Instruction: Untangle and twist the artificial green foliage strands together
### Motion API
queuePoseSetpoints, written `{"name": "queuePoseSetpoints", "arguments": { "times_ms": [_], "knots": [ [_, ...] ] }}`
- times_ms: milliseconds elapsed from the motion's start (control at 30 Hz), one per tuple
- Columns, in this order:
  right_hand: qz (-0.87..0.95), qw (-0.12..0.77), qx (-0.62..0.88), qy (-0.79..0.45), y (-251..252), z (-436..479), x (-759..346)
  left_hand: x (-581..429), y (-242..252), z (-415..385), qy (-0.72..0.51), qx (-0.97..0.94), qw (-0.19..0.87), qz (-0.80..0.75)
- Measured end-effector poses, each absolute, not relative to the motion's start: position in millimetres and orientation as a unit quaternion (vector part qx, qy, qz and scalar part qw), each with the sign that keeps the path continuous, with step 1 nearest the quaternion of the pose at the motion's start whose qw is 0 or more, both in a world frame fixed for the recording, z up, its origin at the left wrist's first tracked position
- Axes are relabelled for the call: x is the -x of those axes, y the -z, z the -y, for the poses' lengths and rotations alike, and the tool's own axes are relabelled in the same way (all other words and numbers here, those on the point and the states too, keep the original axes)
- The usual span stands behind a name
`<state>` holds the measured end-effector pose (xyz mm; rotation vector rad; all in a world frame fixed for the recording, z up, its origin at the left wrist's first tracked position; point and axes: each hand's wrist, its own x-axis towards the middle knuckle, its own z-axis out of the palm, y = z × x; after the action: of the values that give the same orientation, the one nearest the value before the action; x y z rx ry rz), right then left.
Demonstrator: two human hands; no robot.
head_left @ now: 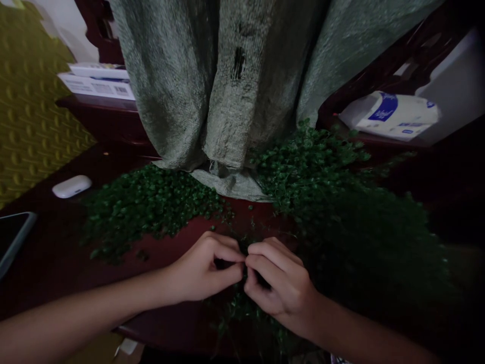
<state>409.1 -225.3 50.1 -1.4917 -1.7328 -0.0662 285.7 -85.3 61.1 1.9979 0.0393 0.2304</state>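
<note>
My left hand (212,265) and my right hand (282,283) meet fingertip to fingertip above the dark red table (170,318). Thumb and forefinger are closed in a pinch on each hand, around a leafy green sprig (237,311) whose stems show below them. The exact spot they grip is covered by the fingers. To the left lies a low pile of small green leaf tips (151,202). A larger, bushier heap of green stems (322,177) spreads beside and beyond my right hand, its nearer part in deep shadow.
A grey-green woven sack (242,91) stands behind the piles. At left are a white earbud case (71,186), a phone (15,237) and flat white boxes (98,83) on a ledge. A tissue pack (397,115) lies at the back right.
</note>
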Motion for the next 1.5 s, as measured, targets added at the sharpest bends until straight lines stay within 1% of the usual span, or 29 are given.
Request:
{"name": "queuePoseSetpoints", "arguments": {
  "times_ms": [100, 200, 333, 533, 567, 633, 733, 800, 900, 1000, 1100, 1200, 1333, 1500],
  "knots": [
    [0.696, 0.409, 0.590, 0.030, -52, 226, -409, -284, -62, 85, -0.112, -0.862, 0.495, 0.007],
    [0.718, 0.376, 0.584, 0.049, -55, 227, -409, -284, -61, 86, -0.140, -0.879, 0.455, 0.021],
    [0.744, 0.319, 0.582, 0.081, -60, 228, -407, -283, -61, 92, -0.163, -0.894, 0.417, -0.010],
    [0.747, 0.278, 0.590, 0.131, -57, 229, -411, -279, -60, 92, -0.179, -0.919, 0.349, -0.044],
    [0.732, 0.286, 0.602, 0.139, -56, 228, -414, -278, -59, 91, -0.190, -0.921, 0.337, -0.051],
    [0.688, 0.331, 0.630, 0.143, -54, 225, -419, -278, -60, 87, -0.221, -0.916, 0.328, -0.069],
    [0.635, 0.404, 0.649, 0.111, -54, 219, -424, -282, -63, 81, -0.260, -0.902, 0.334, -0.088],
    [0.625, 0.422, 0.650, 0.092, -55, 216, -425, -285, -68, 74, -0.284, -0.896, 0.324, -0.105],
    [0.625, 0.428, 0.648, 0.078, -59, 215, -425, -289, -75, 54, -0.308, -0.897, 0.287, -0.138],
    [0.620, 0.420, 0.660, 0.056, -66, 218, -425, -288, -81, 22, -0.290, -0.916, 0.210, -0.182],
    [0.622, 0.409, 0.668, 0.021, -72, 222, -424, -284, -87, -8, -0.289, -0.905, 0.105, -0.294],
    [0.634, 0.401, 0.661, 0.003, -74, 224, -422, -280, -92, -23, -0.232, -0.890, 0.045, -0.390],
    [0.655, 0.388, 0.647, 0.045, -69, 221, -422, -279, -89, -25, -0.146, -0.911, 0.009, -0.385],
    [0.664, 0.360, 0.651, 0.068, -62, 217, -425, -280, -83, -22, -0.147, -0.923, -0.030, -0.356]
  ]
}}
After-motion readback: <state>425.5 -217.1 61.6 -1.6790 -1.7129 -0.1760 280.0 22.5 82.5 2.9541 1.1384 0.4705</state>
